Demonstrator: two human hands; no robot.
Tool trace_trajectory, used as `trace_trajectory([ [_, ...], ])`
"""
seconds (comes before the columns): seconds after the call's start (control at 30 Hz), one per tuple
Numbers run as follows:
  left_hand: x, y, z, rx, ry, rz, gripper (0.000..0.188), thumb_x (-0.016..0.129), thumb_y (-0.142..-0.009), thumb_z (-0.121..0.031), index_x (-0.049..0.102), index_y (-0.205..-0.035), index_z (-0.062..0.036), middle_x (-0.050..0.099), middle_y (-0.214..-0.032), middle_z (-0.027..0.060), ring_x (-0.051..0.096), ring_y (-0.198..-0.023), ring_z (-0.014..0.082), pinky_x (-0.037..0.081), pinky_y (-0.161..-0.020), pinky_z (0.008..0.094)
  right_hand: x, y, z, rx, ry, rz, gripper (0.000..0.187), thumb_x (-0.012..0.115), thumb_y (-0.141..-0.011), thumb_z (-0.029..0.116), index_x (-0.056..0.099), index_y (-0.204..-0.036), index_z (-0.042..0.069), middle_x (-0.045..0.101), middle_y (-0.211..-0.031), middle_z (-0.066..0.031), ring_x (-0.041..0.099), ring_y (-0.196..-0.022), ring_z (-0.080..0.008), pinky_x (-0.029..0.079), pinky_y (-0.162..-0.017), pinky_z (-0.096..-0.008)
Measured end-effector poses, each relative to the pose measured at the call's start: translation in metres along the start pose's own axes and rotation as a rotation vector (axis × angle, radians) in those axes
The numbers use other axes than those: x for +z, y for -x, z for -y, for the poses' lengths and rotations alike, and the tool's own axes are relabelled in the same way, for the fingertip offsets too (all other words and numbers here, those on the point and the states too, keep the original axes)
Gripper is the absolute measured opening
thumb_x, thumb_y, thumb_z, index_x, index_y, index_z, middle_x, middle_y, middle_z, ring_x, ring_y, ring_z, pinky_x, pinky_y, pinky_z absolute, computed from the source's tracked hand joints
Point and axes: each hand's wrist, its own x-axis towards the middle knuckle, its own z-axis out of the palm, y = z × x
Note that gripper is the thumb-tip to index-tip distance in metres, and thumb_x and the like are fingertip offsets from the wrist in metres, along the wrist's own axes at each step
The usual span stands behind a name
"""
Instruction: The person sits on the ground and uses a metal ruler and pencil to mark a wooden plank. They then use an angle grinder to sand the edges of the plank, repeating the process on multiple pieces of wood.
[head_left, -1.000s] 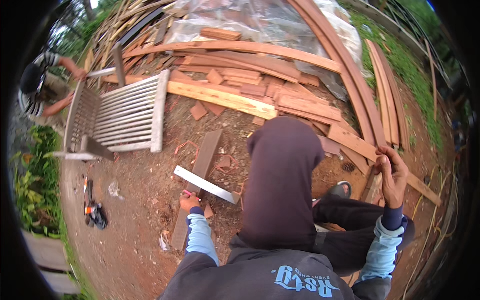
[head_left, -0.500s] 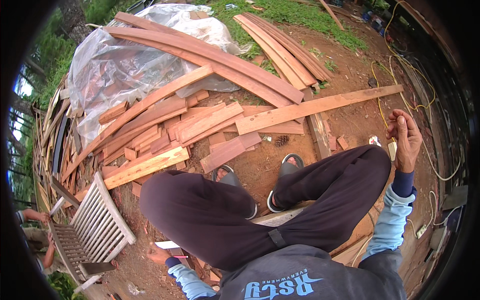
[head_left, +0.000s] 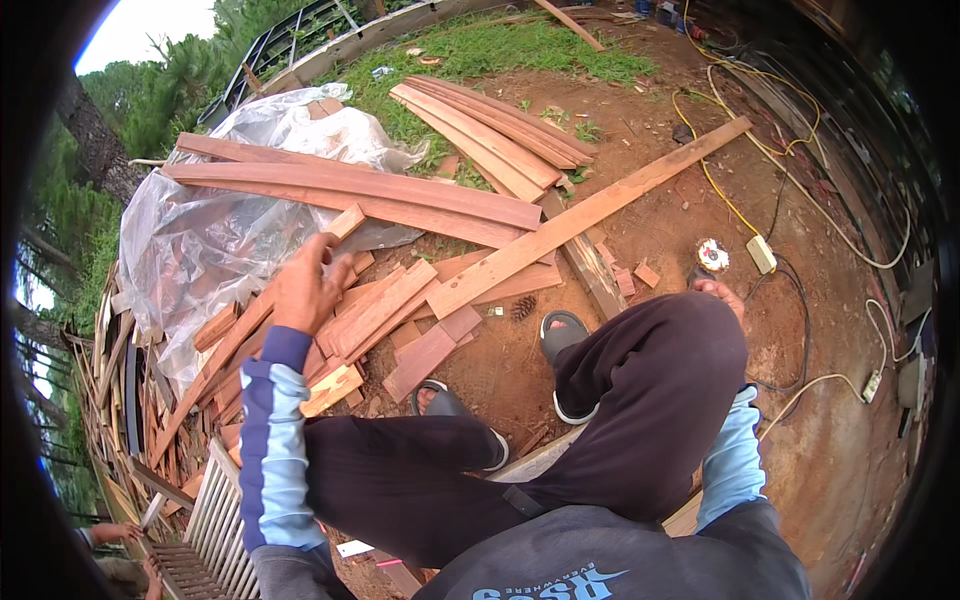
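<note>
My left hand [head_left: 312,285] is raised over the pile of reddish boards, its fingers loosely apart and nothing visibly held. Beneath and beyond it runs a long board [head_left: 346,221] that slants across the pile. Past my right knee, my right hand [head_left: 722,298] has its fingers curled at what looks like an angle grinder with a round pale disc [head_left: 712,256]. The knee hides part of that hand and of the tool's body. By my left thigh lie a white flat piece [head_left: 353,548] and a thin red pencil-like stick [head_left: 390,563].
One long plank [head_left: 590,225] lies across a squared beam [head_left: 585,268]. Clear plastic sheeting [head_left: 250,230] covers a heap behind the boards. On the right are a white socket block [head_left: 761,254] and several cords. Another person's hands [head_left: 120,532] touch a slatted wooden chair [head_left: 215,525].
My left hand has risen from beside the white flat piece to above the boards. My right hand has come down from the air to the grinder. The view has shifted.
</note>
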Motion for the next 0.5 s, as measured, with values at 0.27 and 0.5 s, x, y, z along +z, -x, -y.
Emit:
trace_trajectory([
  [0.27, 0.261, 0.053, 0.07, -0.448, 0.294, 0.139, 0.052, 0.069, -0.077, -0.035, 0.061, -0.106, 0.0075, 0.066, -0.091, 0.0238, 0.065, -0.09, 0.0326, 0.05, -0.079, 0.0395, 0.087, 0.023, -0.077, 0.42, 0.02, 0.21, 0.02, 0.057, -0.094, 0.019, 0.062, -0.098, 0.0, 0.061, -0.079, -0.002, 0.056, -0.063, -0.0083, 0.047, -0.058, -0.0234],
  [0.5, 0.332, 0.05, 0.073, -1.042, 0.87, 0.198, 0.032, 0.065, -0.087, -0.031, 0.064, -0.09, 0.0007, 0.051, -0.06, 0.0024, 0.046, -0.046, 0.0097, 0.037, -0.04, 0.0237, 0.076, 0.037, -0.168, 0.462, 0.191, 0.174, 0.018, 0.052, -0.093, 0.012, 0.065, -0.095, -0.001, 0.063, -0.074, -0.0031, 0.054, -0.057, -0.0064, 0.044, -0.051, -0.0228],
])
